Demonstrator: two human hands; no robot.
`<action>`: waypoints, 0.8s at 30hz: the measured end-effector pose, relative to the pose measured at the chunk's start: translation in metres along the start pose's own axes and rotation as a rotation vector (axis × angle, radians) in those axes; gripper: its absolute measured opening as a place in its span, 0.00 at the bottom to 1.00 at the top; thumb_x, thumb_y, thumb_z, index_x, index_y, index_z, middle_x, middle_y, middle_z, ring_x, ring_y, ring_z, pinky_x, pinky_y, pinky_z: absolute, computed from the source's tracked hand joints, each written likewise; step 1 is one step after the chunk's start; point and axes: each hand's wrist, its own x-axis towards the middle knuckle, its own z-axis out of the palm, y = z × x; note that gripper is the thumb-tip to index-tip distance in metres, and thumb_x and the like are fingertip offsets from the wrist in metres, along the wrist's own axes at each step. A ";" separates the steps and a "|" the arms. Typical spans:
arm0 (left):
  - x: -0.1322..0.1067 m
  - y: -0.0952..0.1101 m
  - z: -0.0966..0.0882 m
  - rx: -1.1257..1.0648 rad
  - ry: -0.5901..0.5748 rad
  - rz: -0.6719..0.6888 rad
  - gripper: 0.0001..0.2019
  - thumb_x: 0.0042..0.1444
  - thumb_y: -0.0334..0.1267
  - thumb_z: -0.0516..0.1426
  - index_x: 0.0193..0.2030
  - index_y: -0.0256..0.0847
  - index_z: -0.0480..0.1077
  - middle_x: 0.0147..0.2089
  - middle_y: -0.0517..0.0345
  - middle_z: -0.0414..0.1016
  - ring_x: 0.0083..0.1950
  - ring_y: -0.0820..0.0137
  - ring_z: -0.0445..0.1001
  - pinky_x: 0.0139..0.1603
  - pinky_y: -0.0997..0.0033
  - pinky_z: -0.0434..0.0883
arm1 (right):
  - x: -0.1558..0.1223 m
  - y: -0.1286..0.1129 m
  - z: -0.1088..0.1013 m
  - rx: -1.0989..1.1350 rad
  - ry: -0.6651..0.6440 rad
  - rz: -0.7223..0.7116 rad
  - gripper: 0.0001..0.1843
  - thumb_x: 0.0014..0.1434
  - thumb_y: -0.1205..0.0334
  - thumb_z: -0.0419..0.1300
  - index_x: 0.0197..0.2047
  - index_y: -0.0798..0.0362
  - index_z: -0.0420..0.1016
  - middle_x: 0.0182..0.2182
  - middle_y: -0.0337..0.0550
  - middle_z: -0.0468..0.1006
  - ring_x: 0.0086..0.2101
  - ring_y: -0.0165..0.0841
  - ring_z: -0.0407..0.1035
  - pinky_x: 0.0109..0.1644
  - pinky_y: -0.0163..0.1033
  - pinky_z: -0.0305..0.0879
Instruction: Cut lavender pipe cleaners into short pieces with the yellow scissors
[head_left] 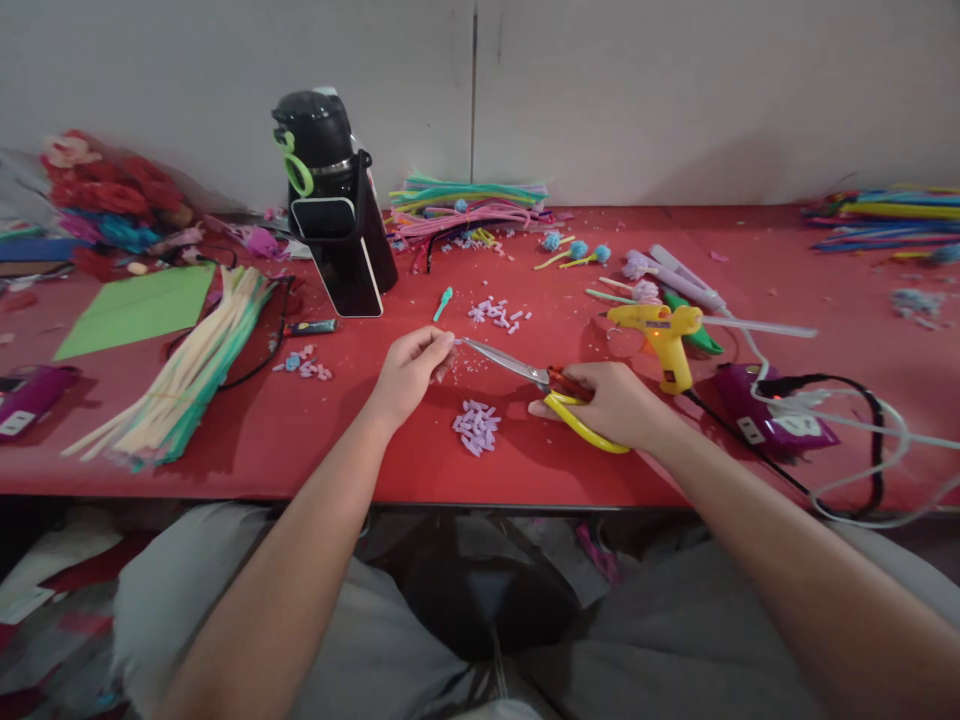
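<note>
My right hand (607,400) grips a pair of scissors (517,366) with yellow and red handles, its blades pointing left. The blade tips reach the fingertips of my left hand (411,370), which is closed in a pinch on a tiny piece, seemingly pale purple and mostly hidden by the fingers. Just below the blades lies a pile of cut purple pipe cleaner pieces (475,428). Above them a looser group of purple pieces (496,314) is scattered with small fluff. A short green twisted piece (443,303) rests beyond my left hand.
A black bottle (319,130) stands behind a phone (341,260) at back left. To the left lies a bundle of cream and green pipe cleaners (187,370). On the right are a yellow glue gun (664,340) and a purple power strip (772,415) with loose cables.
</note>
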 end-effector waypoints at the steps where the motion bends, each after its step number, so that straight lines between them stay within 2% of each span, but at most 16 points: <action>1: 0.000 0.000 0.000 0.008 0.001 -0.002 0.14 0.60 0.43 0.57 0.27 0.38 0.69 0.24 0.61 0.67 0.25 0.77 0.63 0.26 0.74 0.60 | 0.000 0.000 0.000 -0.001 0.002 -0.002 0.34 0.45 0.28 0.63 0.21 0.51 0.57 0.19 0.33 0.56 0.23 0.27 0.51 0.25 0.36 0.46; 11: 0.000 -0.002 0.001 0.060 0.024 -0.013 0.14 0.60 0.44 0.57 0.27 0.38 0.71 0.25 0.59 0.70 0.25 0.76 0.65 0.26 0.75 0.62 | -0.001 -0.001 0.001 -0.033 0.026 -0.008 0.35 0.45 0.27 0.62 0.21 0.51 0.55 0.18 0.33 0.57 0.22 0.27 0.50 0.25 0.36 0.45; 19: 0.001 -0.003 0.001 0.058 0.010 -0.004 0.15 0.60 0.45 0.57 0.27 0.38 0.71 0.25 0.59 0.71 0.24 0.76 0.65 0.26 0.75 0.62 | 0.002 0.000 0.003 -0.067 0.058 -0.022 0.36 0.46 0.26 0.60 0.19 0.50 0.53 0.17 0.34 0.58 0.22 0.27 0.50 0.24 0.36 0.45; 24: 0.000 0.000 0.001 0.033 0.006 0.000 0.14 0.60 0.45 0.58 0.27 0.38 0.70 0.25 0.60 0.69 0.25 0.76 0.64 0.26 0.74 0.62 | 0.000 0.001 0.003 -0.033 0.065 -0.010 0.35 0.46 0.28 0.62 0.20 0.50 0.54 0.17 0.33 0.56 0.22 0.26 0.49 0.24 0.36 0.45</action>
